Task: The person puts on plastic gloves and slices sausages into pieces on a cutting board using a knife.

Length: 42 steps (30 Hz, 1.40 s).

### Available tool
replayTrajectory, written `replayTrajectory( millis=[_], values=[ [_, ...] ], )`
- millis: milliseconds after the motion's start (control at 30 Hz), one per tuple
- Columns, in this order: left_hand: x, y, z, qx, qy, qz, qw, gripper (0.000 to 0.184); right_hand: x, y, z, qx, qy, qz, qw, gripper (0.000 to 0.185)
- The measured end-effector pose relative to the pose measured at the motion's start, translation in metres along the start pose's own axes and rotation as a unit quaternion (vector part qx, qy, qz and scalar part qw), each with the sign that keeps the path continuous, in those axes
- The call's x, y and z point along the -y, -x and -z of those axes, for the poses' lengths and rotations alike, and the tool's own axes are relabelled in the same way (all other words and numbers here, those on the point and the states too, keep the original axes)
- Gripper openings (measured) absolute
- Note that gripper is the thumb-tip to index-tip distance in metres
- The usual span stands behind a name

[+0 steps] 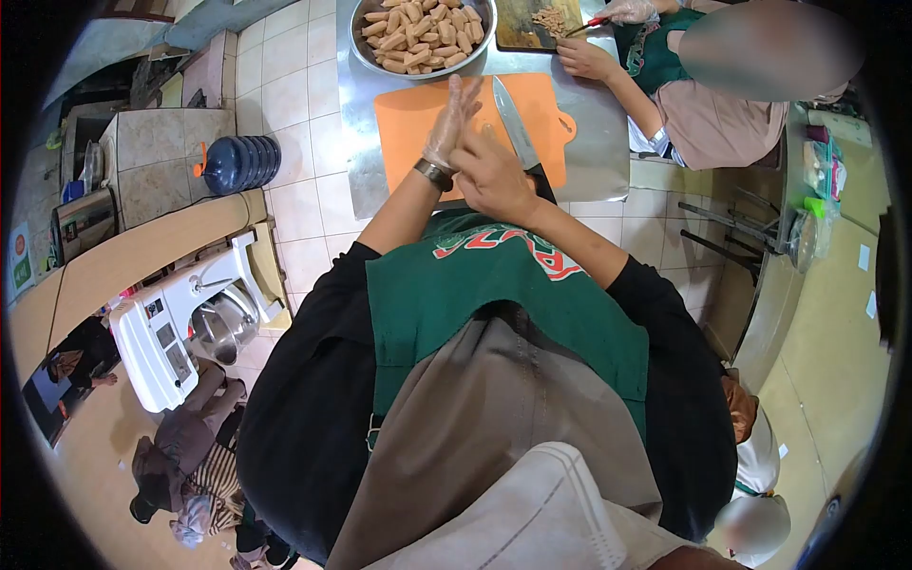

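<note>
Fingers of the right hand touch the gloved left hand

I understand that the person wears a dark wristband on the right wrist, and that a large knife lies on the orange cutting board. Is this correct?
Not entirely: the head view shows the dark wristband on the left wrist, below the gloved left hand. The large knife does lie on the orange cutting board.
</note>
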<state>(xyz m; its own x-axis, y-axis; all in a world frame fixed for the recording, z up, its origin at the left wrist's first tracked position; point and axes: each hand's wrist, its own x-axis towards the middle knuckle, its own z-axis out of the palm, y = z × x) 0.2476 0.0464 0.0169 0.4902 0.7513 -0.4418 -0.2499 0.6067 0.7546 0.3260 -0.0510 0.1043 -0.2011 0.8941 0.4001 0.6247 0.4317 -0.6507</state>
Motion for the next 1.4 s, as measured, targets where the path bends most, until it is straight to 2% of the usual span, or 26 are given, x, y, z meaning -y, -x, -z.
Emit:
replayTrajectory(
  millis=[67, 100, 133, 167, 200, 267, 400, 467, 500, 567, 600, 667, 700, 767, 800, 867, 1000, 1067, 1100, 1167, 1200, 1267, 1400],
  values=[
    [-0.011, 0.006, -0.004, 0.069, 0.118, -0.009, 0.991, 0.092, -0.012, 0.000, -0.009, -0.120, -0.107, -0.071, 0.984, 0.008],
    [-0.015, 0.009, -0.009, 0.068, 0.118, -0.009, 0.991, 0.092, -0.017, -0.002, -0.011, -0.121, -0.108, -0.070, 0.984, 0.008],
    [-0.019, 0.013, -0.013, 0.079, 0.084, -0.006, 0.993, 0.092, -0.020, -0.003, -0.012, -0.111, -0.247, -0.174, 0.947, 0.009],
    [-0.023, 0.016, -0.017, 0.091, 0.050, -0.002, 0.995, 0.092, -0.023, -0.002, -0.014, -0.098, -0.378, -0.272, 0.879, 0.011],
    [-0.027, 0.015, -0.018, 0.091, 0.048, -0.002, 0.995, 0.092, -0.019, -0.004, -0.011, -0.099, -0.379, -0.272, 0.879, 0.011],
    [-0.031, 0.014, -0.022, 0.122, 0.039, 0.076, 0.989, 0.090, -0.008, -0.004, -0.005, -0.030, -0.310, -0.233, 0.921, 0.012],
    [-0.034, 0.017, -0.026, 0.190, 0.123, 0.095, 0.969, 0.084, 0.004, -0.005, 0.002, -0.041, -0.292, -0.186, 0.937, 0.010],
    [-0.045, 0.019, -0.032, 0.183, 0.245, 0.024, 0.952, 0.074, 0.011, -0.007, 0.010, -0.087, -0.199, -0.127, 0.968, 0.011],
    [-0.046, 0.019, -0.032, 0.183, 0.246, 0.023, 0.952, 0.074, 0.009, -0.007, 0.010, -0.086, -0.199, -0.126, 0.968, 0.011],
    [-0.048, 0.018, -0.029, 0.222, 0.350, -0.052, 0.908, 0.061, 0.000, -0.007, 0.008, -0.190, -0.061, -0.091, 0.976, 0.016],
    [-0.049, 0.020, -0.031, 0.222, 0.350, -0.053, 0.908, 0.061, -0.008, -0.006, 0.007, -0.190, -0.062, -0.089, 0.976, 0.016],
    [-0.050, 0.025, -0.040, 0.247, 0.436, -0.045, 0.864, 0.054, -0.026, 0.001, 0.006, -0.241, -0.011, -0.152, 0.958, 0.020],
    [-0.052, 0.027, -0.042, 0.249, 0.436, -0.045, 0.864, 0.054, -0.027, 0.003, 0.005, -0.242, -0.010, -0.152, 0.958, 0.020],
    [-0.054, 0.029, -0.046, 0.233, 0.448, -0.044, 0.862, 0.052, -0.028, 0.009, 0.004, -0.198, -0.135, -0.286, 0.928, 0.022],
    [-0.053, 0.027, -0.045, 0.233, 0.448, -0.043, 0.862, 0.052, -0.028, 0.012, 0.002, -0.198, -0.134, -0.286, 0.928, 0.022],
    [-0.056, 0.024, -0.039, 0.236, 0.489, -0.005, 0.840, 0.055, -0.026, 0.017, -0.004, -0.098, -0.022, -0.237, 0.966, 0.023],
    [-0.068, 0.034, -0.046, 0.312, 0.392, -0.052, 0.864, 0.063, -0.008, 0.018, 0.006, -0.059, 0.038, -0.179, 0.981, 0.022],
    [-0.071, 0.034, -0.046, 0.355, 0.270, -0.047, 0.894, 0.069, 0.000, 0.014, 0.011, -0.020, 0.049, -0.125, 0.991, 0.019],
    [-0.070, 0.034, -0.044, 0.354, 0.269, -0.049, 0.894, 0.069, 0.006, 0.012, 0.016, -0.020, 0.047, -0.123, 0.991, 0.019],
    [-0.068, 0.034, -0.043, 0.274, 0.122, -0.107, 0.948, 0.072, 0.012, 0.010, 0.028, 0.075, -0.022, -0.131, 0.988, 0.012],
    [-0.070, 0.035, -0.044, 0.275, 0.121, -0.109, 0.947, 0.072, 0.009, 0.010, 0.030, 0.074, -0.021, -0.130, 0.989, 0.012],
    [-0.070, 0.039, -0.046, 0.267, 0.188, -0.123, 0.937, 0.071, -0.001, 0.008, 0.033, -0.009, -0.243, -0.255, 0.936, 0.015],
    [-0.060, 0.048, -0.055, 0.271, 0.207, -0.121, 0.932, 0.071, -0.022, -0.002, 0.029, -0.056, -0.189, -0.326, 0.925, 0.030]
  ],
)
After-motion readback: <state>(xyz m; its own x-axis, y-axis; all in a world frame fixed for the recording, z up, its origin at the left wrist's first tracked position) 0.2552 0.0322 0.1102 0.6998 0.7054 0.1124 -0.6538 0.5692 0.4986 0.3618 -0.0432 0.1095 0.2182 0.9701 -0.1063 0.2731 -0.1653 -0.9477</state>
